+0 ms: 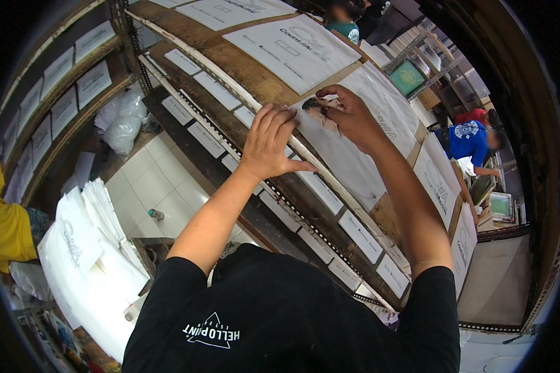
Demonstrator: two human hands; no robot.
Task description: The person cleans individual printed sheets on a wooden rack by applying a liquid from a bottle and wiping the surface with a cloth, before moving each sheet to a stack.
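Observation:
My left hand [269,142] rests on the white front rail [230,87] of a wooden table, thumb spread away from the fingers. Its fingertips lie beside the near corner of a white printed sheet [354,163]. Over that same sheet, my right hand [353,121] is closed around a crumpled, dark-stained rag [320,115]. Part of the rag is hidden by the fingers. Another white sheet with dark print [292,53] lies flat on the tabletop just beyond, and one more [437,180] lies to the right.
Lower shelves [208,138] under the tabletop hold several printed sheets. A rack [62,115] with more sheets stands at the left, near a tall stack of white sheets [96,248]. People work nearby: one in a blue shirt [468,140], another in yellow [9,217].

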